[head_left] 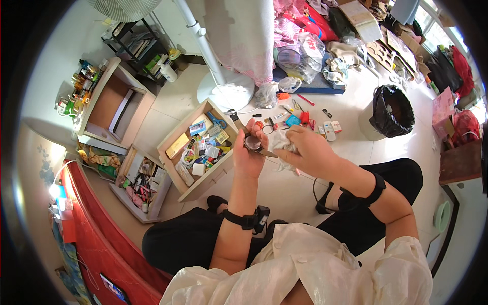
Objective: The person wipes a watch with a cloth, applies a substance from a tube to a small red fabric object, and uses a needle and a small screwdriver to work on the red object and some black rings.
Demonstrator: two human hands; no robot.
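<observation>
A wristwatch (252, 143) with a round face and a dark strap lies across my left hand (248, 156), whose fingers curl round it. One strap end sticks out past the fingertips, the other points toward my right hand. My right hand (303, 149) pinches a crumpled white cloth or tissue (283, 146) just beside the watch. Left of my hands, a pulled-out wooden drawer (202, 184) rests on the floor. In it are blue-handled scissors (217, 120), a yellow box (177, 146) and several small items.
A second drawer (136, 206) holds more small things beside an open wooden cabinet (142, 109). Small items, among them a white remote-like object (329, 131), lie on the floor beyond my hands. A bin with a black bag (391, 112) stands at right, a white fan stand (219, 71) behind.
</observation>
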